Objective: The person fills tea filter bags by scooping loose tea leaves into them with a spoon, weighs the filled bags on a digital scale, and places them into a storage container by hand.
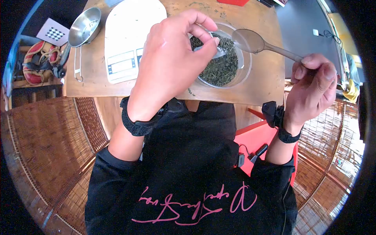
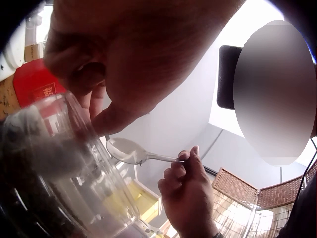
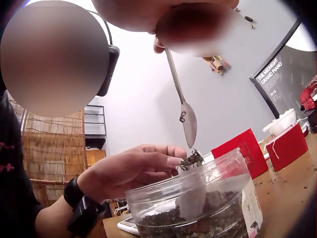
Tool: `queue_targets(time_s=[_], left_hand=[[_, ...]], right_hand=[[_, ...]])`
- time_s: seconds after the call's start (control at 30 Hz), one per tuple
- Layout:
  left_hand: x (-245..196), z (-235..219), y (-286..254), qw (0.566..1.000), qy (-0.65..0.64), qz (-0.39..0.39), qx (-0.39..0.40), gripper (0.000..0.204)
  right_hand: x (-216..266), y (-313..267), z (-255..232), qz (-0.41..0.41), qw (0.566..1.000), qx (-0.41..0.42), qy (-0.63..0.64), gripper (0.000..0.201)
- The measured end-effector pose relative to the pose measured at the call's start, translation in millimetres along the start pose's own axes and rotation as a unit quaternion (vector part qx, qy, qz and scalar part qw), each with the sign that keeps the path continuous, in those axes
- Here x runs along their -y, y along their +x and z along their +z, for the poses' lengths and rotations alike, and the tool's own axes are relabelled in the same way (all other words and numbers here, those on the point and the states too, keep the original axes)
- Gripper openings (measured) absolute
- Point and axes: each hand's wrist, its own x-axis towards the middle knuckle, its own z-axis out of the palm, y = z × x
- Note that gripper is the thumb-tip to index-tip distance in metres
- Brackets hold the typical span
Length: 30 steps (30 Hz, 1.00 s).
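My left hand (image 1: pixel 168 58) pinches a small white tea bag (image 3: pixel 191 198) at its top. Dark dried tea leaves (image 3: pixel 192 159) heap out of the bag's mouth. The bag hangs inside the rim of a clear round jar (image 1: pixel 246 66), over loose tea leaves (image 1: pixel 221 72) in it. My right hand (image 1: pixel 315 80) grips the end of a spoon's handle, off to the right of the jar. The bowl of the spoon (image 1: pixel 248 41) overlaps the jar's right rim in the head view; in the right wrist view it tilts down above the bag, with a curled leaf clinging to it.
A white kitchen scale (image 1: pixel 133 27) lies left of the jar on the wooden table (image 1: pixel 260 86). Past it stands a small metal pan (image 1: pixel 84 27) with a wire handle. Red boxes (image 3: pixel 287 148) stand behind the jar, with stray leaves scattered on the tabletop.
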Motion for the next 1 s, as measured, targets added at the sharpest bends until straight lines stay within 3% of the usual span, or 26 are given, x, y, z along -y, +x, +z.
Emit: queue_targets(time_s=[0.07,0.17,0.33,0.43,0.6,0.67,0.87,1.0], left_hand=[[-1,0,0,1.000,-0.004,0.000,-0.001,0.020],[-1,0,0,1.000,0.008,0.013,0.000,0.020],[3,0,1,1.000,0.007,0.020,0.001,0.020],[-1,0,1,1.000,0.015,0.024,0.009,0.020],[1,0,1,1.000,-0.001,0.022,0.012,0.020],[-3,1,2,1.000,-0.014,0.000,0.022,0.019],[-12,-2,4,1.000,0.009,-0.018,0.012,0.014],[-11,-1,4,0.999,-0.009,-0.028,0.014,0.014]], right_hand=[[-3,-4,5,-0.018,1.000,-0.007,0.012,0.042],[-6,-7,13,-0.092,0.988,0.125,0.002,0.035],[3,-1,10,-0.071,0.994,0.081,-0.029,0.042],[7,3,16,-0.147,0.968,0.186,-0.085,0.046],[9,5,12,-0.113,0.985,0.125,-0.021,0.042],[9,6,17,-0.163,0.963,0.196,-0.084,0.046],[8,15,4,-0.159,0.978,0.129,-0.041,0.039],[16,9,12,-0.140,0.969,0.187,-0.081,0.039]])
